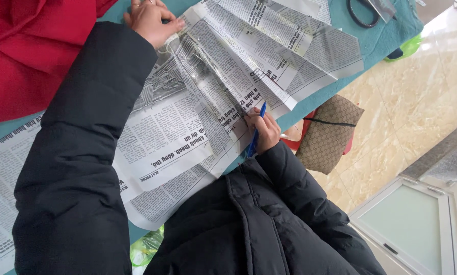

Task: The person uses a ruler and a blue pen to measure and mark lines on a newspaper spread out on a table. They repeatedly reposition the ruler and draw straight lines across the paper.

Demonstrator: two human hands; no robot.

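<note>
Left hand (pixel 149 20) stretched far out on a black padded sleeve (pixel 81 132), fingers curled and pressed down on the far end of a clear ruler (pixel 208 84), pinning it flat to the newspaper (pixel 188 127). Right hand (pixel 263 130) drawn in close to the body, closed around a blue pen (pixel 256 133), tip touching the sheet at the near end of the ruler. Ruler lying slantwise between the two hands, from under the left fingers down to just beside the right. Several newspaper sheets overlapped and fanned out beneath both hands, covering most of a teal table (pixel 386 35). Red cloth (pixel 25 51) heaped just beside the left forearm, on the outer side. Black scissors (pixel 363 12) well beyond the right hand, at the table's far edge, only partly in view. Brown patterned bag (pixel 327 132) just beside the right wrist, off the table, resting on something red above a pale tiled floor (pixel 417 102). Green plastic (pixel 147 247) peeking from under the paper near the left elbow.
</note>
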